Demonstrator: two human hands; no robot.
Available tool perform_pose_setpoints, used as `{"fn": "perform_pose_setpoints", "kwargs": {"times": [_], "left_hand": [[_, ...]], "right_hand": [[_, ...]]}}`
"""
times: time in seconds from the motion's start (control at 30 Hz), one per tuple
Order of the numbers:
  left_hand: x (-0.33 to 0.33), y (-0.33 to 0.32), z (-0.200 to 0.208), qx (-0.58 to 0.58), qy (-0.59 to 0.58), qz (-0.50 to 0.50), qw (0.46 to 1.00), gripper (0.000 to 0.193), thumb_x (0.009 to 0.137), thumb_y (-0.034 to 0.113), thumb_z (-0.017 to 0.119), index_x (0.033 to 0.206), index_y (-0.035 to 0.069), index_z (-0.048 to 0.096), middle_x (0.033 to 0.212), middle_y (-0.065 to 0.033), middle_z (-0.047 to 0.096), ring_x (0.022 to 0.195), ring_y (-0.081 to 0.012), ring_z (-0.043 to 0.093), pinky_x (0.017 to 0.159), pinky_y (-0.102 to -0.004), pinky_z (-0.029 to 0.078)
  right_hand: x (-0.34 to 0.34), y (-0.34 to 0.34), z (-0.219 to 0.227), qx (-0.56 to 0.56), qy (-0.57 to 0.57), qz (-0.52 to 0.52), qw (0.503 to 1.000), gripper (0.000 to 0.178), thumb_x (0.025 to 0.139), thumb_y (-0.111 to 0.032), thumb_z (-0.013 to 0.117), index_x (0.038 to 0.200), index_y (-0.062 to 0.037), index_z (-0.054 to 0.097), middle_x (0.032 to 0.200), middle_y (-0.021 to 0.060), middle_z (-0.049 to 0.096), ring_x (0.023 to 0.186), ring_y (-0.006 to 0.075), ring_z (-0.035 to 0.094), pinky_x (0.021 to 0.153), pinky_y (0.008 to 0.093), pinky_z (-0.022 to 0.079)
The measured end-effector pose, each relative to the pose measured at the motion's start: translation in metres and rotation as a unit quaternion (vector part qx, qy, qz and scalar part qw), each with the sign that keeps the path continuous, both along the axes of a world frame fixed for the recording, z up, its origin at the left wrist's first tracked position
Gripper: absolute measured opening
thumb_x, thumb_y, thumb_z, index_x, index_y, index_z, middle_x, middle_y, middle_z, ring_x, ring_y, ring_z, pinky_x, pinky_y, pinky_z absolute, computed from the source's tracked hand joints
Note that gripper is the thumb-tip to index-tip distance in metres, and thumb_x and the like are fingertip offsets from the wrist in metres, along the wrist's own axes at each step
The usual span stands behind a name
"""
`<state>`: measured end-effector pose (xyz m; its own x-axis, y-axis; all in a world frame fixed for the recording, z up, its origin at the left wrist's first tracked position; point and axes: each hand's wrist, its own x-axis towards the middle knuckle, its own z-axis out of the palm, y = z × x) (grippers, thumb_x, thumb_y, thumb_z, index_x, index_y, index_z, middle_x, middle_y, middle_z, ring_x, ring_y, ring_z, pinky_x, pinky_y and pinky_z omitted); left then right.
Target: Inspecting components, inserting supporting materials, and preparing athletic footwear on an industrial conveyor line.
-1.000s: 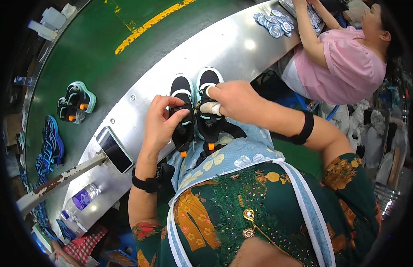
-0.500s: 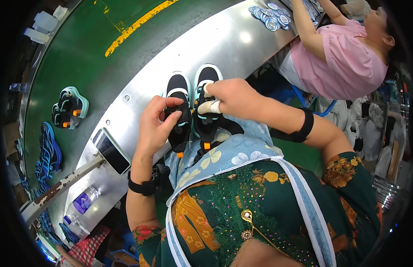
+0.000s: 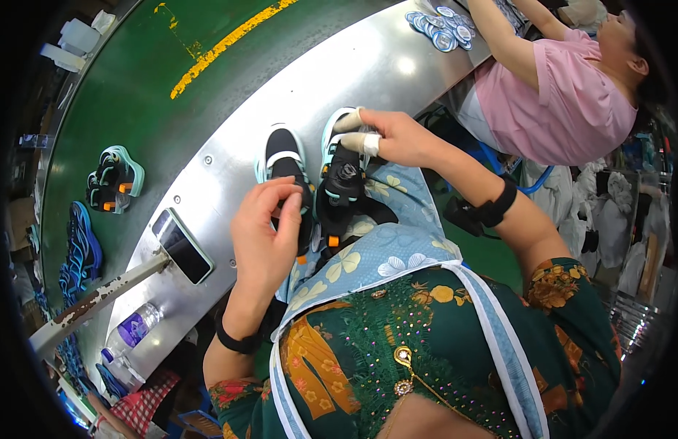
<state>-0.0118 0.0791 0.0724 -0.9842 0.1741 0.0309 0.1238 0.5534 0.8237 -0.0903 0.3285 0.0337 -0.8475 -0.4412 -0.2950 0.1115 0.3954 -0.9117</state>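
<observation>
Two black, white and mint sports sandals (image 3: 284, 143) lie side by side before me, toes pointing away, each with an orange tab at the heel. My left hand (image 3: 269, 223) is curled over the left sandal's rear part; whatever lies between its fingers is hidden. At the front of the right sandal (image 3: 343, 175) is my right hand (image 3: 397, 137), thumb and forefinger in pale finger covers. Those two fingers pinch the sandal's front strap at its right side. A round black patch shows on the strap behind them.
A phone (image 3: 183, 246) and a bottle (image 3: 134, 329) lie left on the metal table edge (image 3: 229, 157), near a worn metal bar (image 3: 98, 300). More sandals (image 3: 116, 179) rest on the green surface (image 3: 163, 132). Round labels (image 3: 443, 28) lie far right, beside a co-worker in pink (image 3: 573, 102).
My right hand has shifted right and slightly up, toward the right sandal's front. My left hand has drawn down and back, its fingers more curled. The left sandal has tilted slightly.
</observation>
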Motion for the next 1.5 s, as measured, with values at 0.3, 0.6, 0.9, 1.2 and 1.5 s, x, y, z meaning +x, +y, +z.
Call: {"fn": "perform_pose_setpoints", "kwargs": {"times": [0.3,0.6,0.9,1.2,1.5], "left_hand": [[0.013,0.02,0.017,-0.127,0.134,0.021,0.983,0.022,0.088,0.009,0.061,0.108,0.001,0.062,0.115,-0.0159,0.06,0.108,-0.0318,0.058,0.085,-0.0403,0.048],[0.005,0.055,-0.035,0.42,-0.428,0.112,0.792,0.029,0.097,0.025,0.058,0.106,-0.003,0.061,0.103,-0.017,0.068,0.08,-0.0161,0.07,0.041,-0.0213,0.043],[0.007,0.068,-0.037,0.418,-0.425,0.139,0.791,0.027,0.096,0.024,0.06,0.105,-0.002,0.061,0.105,-0.0174,0.068,0.086,-0.02,0.071,0.045,-0.023,0.05],[0.004,0.073,-0.035,0.437,-0.442,0.138,0.771,0.032,0.099,0.023,0.053,0.112,-0.006,0.057,0.109,-0.0223,0.065,0.093,-0.0282,0.07,0.05,-0.0275,0.056],[0.003,0.074,-0.039,0.453,-0.451,0.135,0.757,0.032,0.1,0.022,0.051,0.113,-0.007,0.057,0.111,-0.0219,0.065,0.1,-0.0283,0.067,0.062,-0.0306,0.06]], "right_hand": [[0.0,-0.005,-0.032,0.079,0.109,0.011,0.991,0.037,0.091,-0.018,0.064,0.127,-0.0138,0.06,0.105,0.0145,0.062,0.092,0.0234,0.061,0.082,0.0329,0.049],[-0.016,-0.006,-0.039,0.043,0.203,0.039,0.978,0.034,0.093,-0.018,0.061,0.127,-0.0164,0.061,0.091,0.0125,0.056,0.083,0.0224,0.059,0.074,0.0352,0.052],[-0.017,0.01,0.015,0.017,0.184,0.267,0.946,0.035,0.085,-0.013,0.066,0.12,-0.0159,0.066,0.084,0.0106,0.053,0.081,0.0255,0.058,0.069,0.0395,0.047],[-0.022,0.008,0.021,0.037,0.162,0.264,0.95,0.026,0.081,-0.021,0.074,0.104,-0.0116,0.067,0.082,0.0083,0.056,0.079,0.0207,0.052,0.07,0.0322,0.044],[-0.036,0.008,0.012,-0.067,0.05,0.267,0.96,0.028,0.079,-0.016,0.074,0.105,-0.0067,0.069,0.085,0.0065,0.059,0.076,0.0177,0.057,0.07,0.0306,0.048]]}}
